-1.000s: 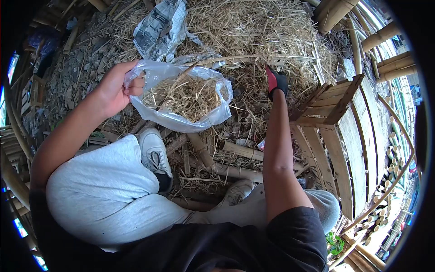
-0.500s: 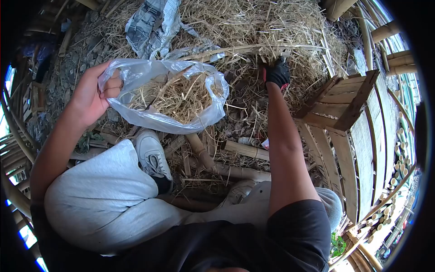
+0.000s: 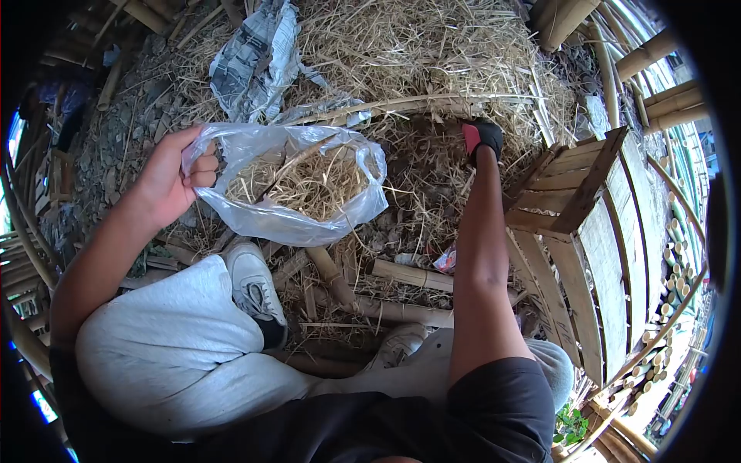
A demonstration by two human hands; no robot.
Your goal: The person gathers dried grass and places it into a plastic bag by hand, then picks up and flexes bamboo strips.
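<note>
My left hand (image 3: 176,176) is closed on the left rim of a clear plastic bag (image 3: 262,218). The bag's mouth is spread wide, and dry straw (image 3: 320,184) with a thin stick lies inside it. In a black and red glove, my right hand (image 3: 482,140) is low at the edge of the loose straw (image 3: 432,54), to the right of the bag. Its fingers are hidden by the glove's back and the straw, so what it may hold cannot be seen.
A slatted wooden crate (image 3: 594,255) stands at the right, beside my right arm. Crumpled newspaper (image 3: 258,62) lies beyond the bag. Bamboo pieces (image 3: 409,311) cross the ground near my shoes (image 3: 253,282). Cut bamboo poles (image 3: 668,309) are stacked at the far right.
The bag shifted left, then slightly back right and lower in view, still in my left hand. My gloved right hand has turned and moved slightly along the straw's edge.
</note>
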